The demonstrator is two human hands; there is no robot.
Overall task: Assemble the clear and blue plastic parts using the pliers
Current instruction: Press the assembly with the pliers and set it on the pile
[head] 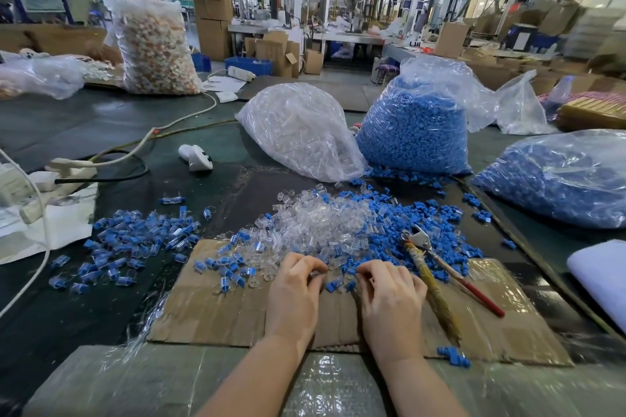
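A heap of loose clear plastic parts (315, 220) lies mid-table, with loose blue parts (416, 223) spread to its right. Joined clear-and-blue pieces (135, 240) are scattered at the left. My left hand (294, 294) has its fingers curled at the near edge of the clear heap and seems to pinch a small clear part. My right hand (389, 294) curls its fingers beside it, near a few blue parts; what it holds is hidden. The pliers (437, 264), with one taped and one red handle, lie unheld on the cardboard just right of my right hand.
A cardboard sheet (210, 311) covers the near table. Behind stand a bag of clear parts (301, 132) and two bags of blue parts (416, 132) (559, 176). A white device (196, 157), cables and a power strip (67, 167) lie left. A person sits far back left.
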